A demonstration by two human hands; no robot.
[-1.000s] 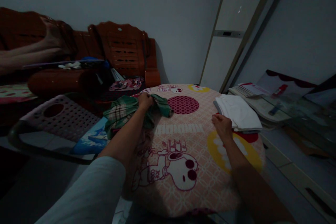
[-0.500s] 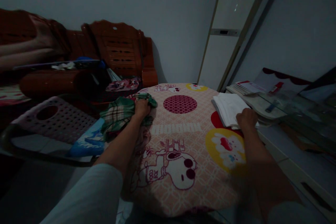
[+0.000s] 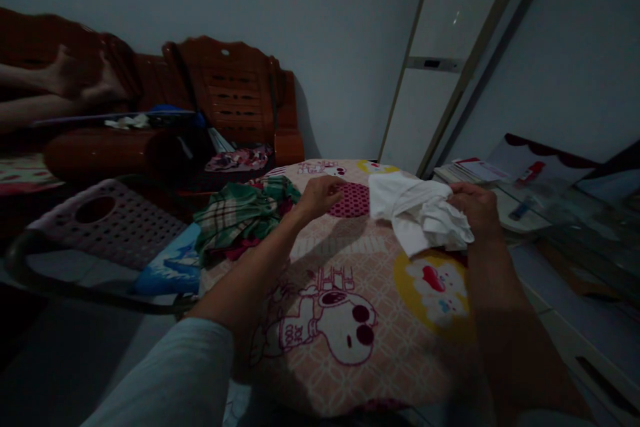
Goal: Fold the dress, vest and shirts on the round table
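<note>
A folded white cloth [image 3: 400, 203], its near end loose and crumpled, is gripped at its right end by my right hand [image 3: 477, 207], whose fingers are closed on it. It is over the right side of the table, which has a pink patterned cover [image 3: 345, 280]. My left hand [image 3: 320, 197] is above the table's middle with its fingers loosely bent and apart, holding nothing, a short way left of the white cloth. Beside my left wrist, on the left edge, lies a crumpled green plaid cloth [image 3: 235, 210] with some dark red fabric under it.
To the left stands a chair with a perforated pale back [image 3: 105, 220] and a blue cushion [image 3: 173, 267]. Behind it is a wooden sofa [image 3: 230, 93], with another person's bare feet [image 3: 90, 80] at far left. Papers [image 3: 475, 170] and a glass-topped cabinet line the right.
My left hand has let go of the green plaid cloth and moved right. My right hand has lifted the white cloth, which has shifted left and partly come unfolded.
</note>
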